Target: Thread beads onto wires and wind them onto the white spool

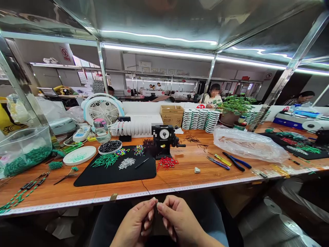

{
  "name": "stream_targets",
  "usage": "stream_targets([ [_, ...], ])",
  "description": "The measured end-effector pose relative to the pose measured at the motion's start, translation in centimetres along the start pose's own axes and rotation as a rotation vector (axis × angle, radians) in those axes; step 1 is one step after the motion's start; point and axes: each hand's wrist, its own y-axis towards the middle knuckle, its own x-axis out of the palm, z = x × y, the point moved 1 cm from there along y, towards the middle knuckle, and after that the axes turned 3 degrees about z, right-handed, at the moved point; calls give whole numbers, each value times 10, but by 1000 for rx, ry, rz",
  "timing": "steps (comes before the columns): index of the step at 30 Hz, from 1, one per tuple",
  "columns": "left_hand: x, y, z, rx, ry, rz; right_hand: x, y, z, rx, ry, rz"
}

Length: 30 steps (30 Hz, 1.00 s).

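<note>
- Two bare hands, the left hand (138,218) and right hand (180,214), meet in front of the black rectangular mat (105,176); left fingertips grasp one thin dark cord (145,187), right ones pinch something too small to tell.
- The cord crosses the brown wooden table's (180,180) front edge near the mat's right corner; one white measuring strip (133,195) lines that edge.
- Bare wood separates mat and strip, widening right of the mat toward one blue-handled pair of pliers (236,162).
- On the mat: one silvery pile (126,163), one green pile (104,160), two multicoloured piles (139,150).
- Behind its right corner: one black metal winding machine (164,137).
- Farther right: four stacks of white-and-green discs (199,119).
</note>
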Motion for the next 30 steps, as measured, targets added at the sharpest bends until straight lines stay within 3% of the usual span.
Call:
stream_targets([
  [3, -2, 3, -5, -20, 13, -2, 7, 6, 2, -33, 3, 6],
  [8, -6, 1, 5, -38, -15, 10, 2, 3, 4, 72, 61, -152],
  [11, -5, -1, 7, -1, -41, 41, 2, -2, 1, 54, 67, -65],
  [14, -1, -1, 2, -36, -55, 1, 9, 0, 0, 0, 67, -10],
  [17, -1, -1, -2, -72, -79, -21, 12, 4, 4, -6, 102, -40],
  [22, -6, -5, 5, -59, -100, 0, 2, -1, 8, 128, 172, -163],
  [30, -1, -4, -5, -79, -61, 49, 10, 3, 12, 62, 18, -38],
])
